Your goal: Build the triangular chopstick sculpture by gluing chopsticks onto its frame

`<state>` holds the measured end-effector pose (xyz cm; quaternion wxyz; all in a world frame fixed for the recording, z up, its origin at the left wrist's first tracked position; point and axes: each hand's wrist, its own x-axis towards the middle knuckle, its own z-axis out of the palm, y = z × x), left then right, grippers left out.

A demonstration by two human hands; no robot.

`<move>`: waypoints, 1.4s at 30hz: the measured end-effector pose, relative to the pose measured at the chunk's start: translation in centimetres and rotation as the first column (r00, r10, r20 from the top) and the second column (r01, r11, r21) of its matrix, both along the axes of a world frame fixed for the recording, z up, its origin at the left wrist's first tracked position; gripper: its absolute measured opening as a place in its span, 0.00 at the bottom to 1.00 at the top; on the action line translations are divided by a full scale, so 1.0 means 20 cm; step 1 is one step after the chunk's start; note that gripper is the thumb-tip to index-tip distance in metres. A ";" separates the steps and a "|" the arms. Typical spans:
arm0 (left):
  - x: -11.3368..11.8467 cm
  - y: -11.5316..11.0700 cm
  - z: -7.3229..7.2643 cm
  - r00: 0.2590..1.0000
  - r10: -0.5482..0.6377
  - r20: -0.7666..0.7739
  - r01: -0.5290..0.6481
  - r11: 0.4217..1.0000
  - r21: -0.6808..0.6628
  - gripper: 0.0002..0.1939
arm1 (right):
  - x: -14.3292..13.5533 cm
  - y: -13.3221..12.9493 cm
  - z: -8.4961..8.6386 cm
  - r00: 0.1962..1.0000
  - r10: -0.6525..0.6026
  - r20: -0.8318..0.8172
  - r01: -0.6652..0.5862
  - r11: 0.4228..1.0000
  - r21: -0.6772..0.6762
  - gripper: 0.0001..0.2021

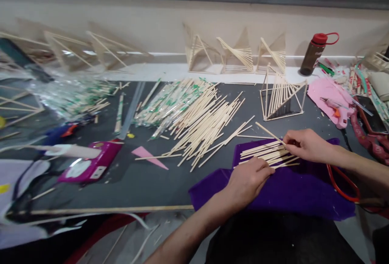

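— Black fabric [273, 239] occupies the near foreground; beyond it, a purple cloth [304, 191] drapes over the edge of the tabletop [146, 191]. How are the hands placed?

— Right hand [306, 145]: grip pinched on one end of a single stick [269, 131], its free end pointing left and away. Left hand [251, 177]: laid across the near side of the stick row [264, 149] on the cloth; whether its grip clasps or merely presses cannot be told.

— Which faults are likely?

— Three, by judgement. A tug on the overhanging cloth could skew the row, its sticks appearing loose. Raising the left hand abruptly might let them roll apart. A wide swing of the pinched stick could knock the stick frame [266, 119] standing just beyond.
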<state>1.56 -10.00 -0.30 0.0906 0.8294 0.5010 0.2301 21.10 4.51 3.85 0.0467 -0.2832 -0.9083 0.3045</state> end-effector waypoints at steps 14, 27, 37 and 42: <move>-0.45 -0.05 0.00 0.665 0.692 -0.283 -0.695 0.711 0.104 0.10 | -0.04 0.00 -0.17 0.973 0.133 0.191 -0.197 0.907 0.372 0.13; -0.56 0.02 0.05 0.575 0.798 0.180 -0.743 0.602 -0.293 0.07 | -0.03 0.01 -0.19 0.974 0.151 0.167 -0.203 0.912 0.357 0.11; -0.54 0.17 0.12 -0.105 0.715 0.692 -0.137 0.679 -0.722 0.19 | -0.03 0.01 -0.17 0.956 0.212 0.202 -0.269 0.907 0.323 0.11; -0.50 0.20 0.09 -0.119 0.702 0.702 -0.096 0.695 -0.712 0.21 | -0.04 0.02 -0.15 0.956 0.225 0.187 -0.267 0.933 0.243 0.13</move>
